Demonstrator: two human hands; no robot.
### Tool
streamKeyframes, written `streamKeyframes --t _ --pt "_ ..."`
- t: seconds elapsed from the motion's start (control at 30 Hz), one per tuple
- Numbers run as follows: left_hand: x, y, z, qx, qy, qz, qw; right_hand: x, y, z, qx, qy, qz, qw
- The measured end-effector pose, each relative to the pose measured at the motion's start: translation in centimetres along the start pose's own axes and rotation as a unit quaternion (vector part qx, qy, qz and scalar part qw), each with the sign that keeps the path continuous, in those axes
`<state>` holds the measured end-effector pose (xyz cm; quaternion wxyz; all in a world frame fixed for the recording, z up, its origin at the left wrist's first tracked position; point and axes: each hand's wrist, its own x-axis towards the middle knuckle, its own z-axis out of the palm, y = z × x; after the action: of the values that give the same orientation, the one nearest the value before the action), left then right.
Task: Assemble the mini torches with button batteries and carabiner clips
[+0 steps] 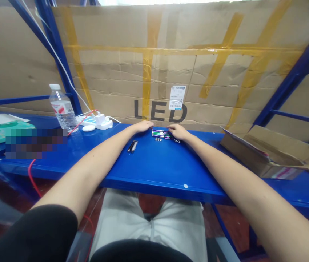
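Several slim, shiny sticks in purple, green and silver lie side by side on the blue table; small size hides their exact kind. Small round silver pieces sit in a row just in front of them. My left hand rests on the table left of the sticks, fingers loosely stretched, with nothing seen in it. Over the sticks' right end reaches my right hand, its fingers bent but apart, near some dark loops. Nearer to my left forearm lies a pair of dark and silver cylinders.
A clear water bottle, a white power strip and a green tissue pack stand at the left. An open cardboard box occupies the right. Behind the blue table rises a large taped carton.
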<state>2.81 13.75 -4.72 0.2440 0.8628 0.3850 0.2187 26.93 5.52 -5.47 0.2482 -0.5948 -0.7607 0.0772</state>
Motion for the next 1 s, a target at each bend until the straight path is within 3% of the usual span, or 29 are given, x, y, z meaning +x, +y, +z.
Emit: streamKeyframes --t 0.27,0.67,0.83,0.93,1.0 --pt "-0.1 0.5 1.3 -0.024 -0.019 -0.008 0.999 -0.4 -0.6 0.2 0.025 -0.038 -0.032 0.998" --pt "-0.5 0.8 1.2 -0.006 -0.018 -0.009 1.0 -0.9 -1.4 -0.1 -0.008 -0.003 -0.062 0.998" --pt "-0.1 0.6 1.3 -0.03 0.003 -0.004 1.0 -2.3 -5.8 0.5 -0.047 0.089 -0.211 0.972" --pt "0.1 -0.2 1.0 -0.087 0.038 -0.053 0.994 -3.9 -10.0 2.1 -0.008 0.06 -0.337 0.94" --pt "0.1 -0.8 0.7 -0.106 0.05 -0.091 0.989 -4.8 -12.2 3.3 0.001 0.03 -0.372 0.928"
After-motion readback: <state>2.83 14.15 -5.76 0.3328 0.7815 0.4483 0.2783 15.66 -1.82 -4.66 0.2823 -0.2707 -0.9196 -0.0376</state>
